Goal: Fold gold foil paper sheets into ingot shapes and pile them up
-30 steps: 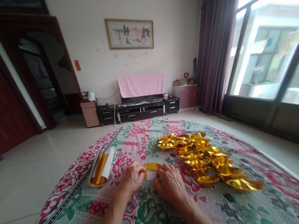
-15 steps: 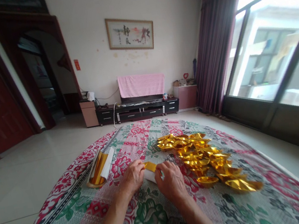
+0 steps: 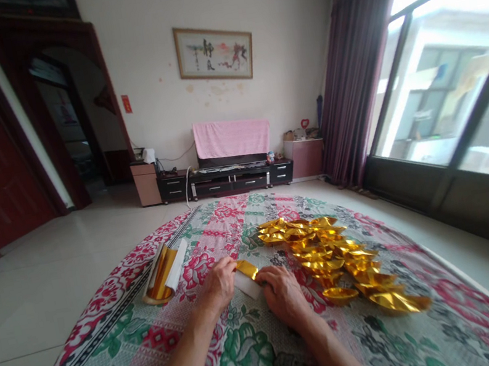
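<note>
Between my hands is a partly folded sheet of gold foil paper (image 3: 246,269), gold on its far strip and white on the part nearer me. My left hand (image 3: 221,284) pinches its left end with closed fingers. At the other end, my right hand (image 3: 284,292) has its fingers curled on the right edge of the same paper. To the right lie several folded gold paper ingots (image 3: 321,251) in rows. A curled stack of gold foil paper (image 3: 165,274), with white backing showing, rests on the left.
A flowered cloth (image 3: 247,364) covers the round table under everything. Beyond it, a low black TV cabinet (image 3: 230,184) stands by the wall, with a pink cloth (image 3: 232,137) over the screen. Tall windows (image 3: 453,85) and a purple curtain (image 3: 360,63) are at the right.
My right hand has shifted slightly down and right along the paper, uncovering more of the gold strip and white part. My left hand keeps its pinch at the left end.
</note>
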Motion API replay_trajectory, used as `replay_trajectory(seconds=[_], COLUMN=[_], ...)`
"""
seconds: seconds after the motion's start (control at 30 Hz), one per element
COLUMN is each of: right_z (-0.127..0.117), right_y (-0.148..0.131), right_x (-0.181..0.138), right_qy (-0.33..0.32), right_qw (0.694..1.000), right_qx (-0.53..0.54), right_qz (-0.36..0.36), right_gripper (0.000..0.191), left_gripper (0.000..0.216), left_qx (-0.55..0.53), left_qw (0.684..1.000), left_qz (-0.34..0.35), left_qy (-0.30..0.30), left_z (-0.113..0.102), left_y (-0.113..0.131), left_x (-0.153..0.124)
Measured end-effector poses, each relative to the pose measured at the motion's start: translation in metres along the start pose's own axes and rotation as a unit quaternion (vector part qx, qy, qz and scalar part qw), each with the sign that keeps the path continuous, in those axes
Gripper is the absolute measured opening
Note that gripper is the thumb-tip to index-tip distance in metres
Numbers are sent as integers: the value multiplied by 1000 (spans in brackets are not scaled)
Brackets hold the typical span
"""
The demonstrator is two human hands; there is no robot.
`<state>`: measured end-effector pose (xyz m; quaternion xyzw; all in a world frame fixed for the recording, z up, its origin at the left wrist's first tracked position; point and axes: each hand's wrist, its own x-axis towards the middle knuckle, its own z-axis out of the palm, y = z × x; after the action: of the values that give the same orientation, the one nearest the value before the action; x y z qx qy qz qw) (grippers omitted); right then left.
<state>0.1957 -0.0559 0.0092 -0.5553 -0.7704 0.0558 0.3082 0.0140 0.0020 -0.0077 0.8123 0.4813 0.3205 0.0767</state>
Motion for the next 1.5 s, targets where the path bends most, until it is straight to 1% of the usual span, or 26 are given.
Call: replay_trajectory(seconds=[0.13, 0.23, 0.37, 0.43, 0.57, 0.7, 0.83, 0.93, 1.0, 1.1, 1.3, 1.4, 1.5], right_z=[-5, -7, -8, -8, -10, -10, -8, -7, -5, -4, -4, -2, 2], right_y=[-1, -2, -1, 0, 4, 5, 8, 11, 13, 14, 13, 9, 5], right_x=[0, -1, -2, -1, 1, 1, 1, 2, 2, 2, 2, 2, 2], right_qy=[-32, -38, -45, -51, -59, -54, -50, -64, -71, -73, -69, -54, -27], right_qw=[999, 999, 998, 998, 996, 997, 996, 994, 994, 994, 995, 996, 999], right_qx=[-19, -26, 0, 17, 30, 23, 39, 49, 49, 50, 56, 50, 38], right_qz=[-16, -25, -40, -46, -53, -53, -67, -77, -74, -60, -52, -41, -24], right_gripper=[37, 38, 37, 37, 35, 28, 24, 25, 30, 35, 33, 26, 19], left_gripper=[24, 27, 30, 30, 39, 45, 46, 49, 51, 48, 39, 33, 36], left_qx=[15, 38, 65, 59, 20, -10, -12, 0, 13, 31, 26, 17, 10], left_qw=[1000, 999, 997, 998, 999, 999, 997, 995, 994, 994, 995, 996, 996], left_qz=[-1, 0, 23, 28, 27, 9, 10, 13, 13, 10, 16, 19, 25], left_qy=[-1, -6, -24, -17, -9, -38, -78, -102, -108, -103, -90, -84, -81], left_z=[1, 1, -1, -1, -2, -6, -14, -18, -19, -17, -14, -14, -14], left_y=[0, 1, 3, 3, 1, 2, 9, 13, 15, 17, 16, 13, 12], left_x=[2, 2, 1, 0, -3, -7, -7, -7, -8, -8, -8, -7, -7])
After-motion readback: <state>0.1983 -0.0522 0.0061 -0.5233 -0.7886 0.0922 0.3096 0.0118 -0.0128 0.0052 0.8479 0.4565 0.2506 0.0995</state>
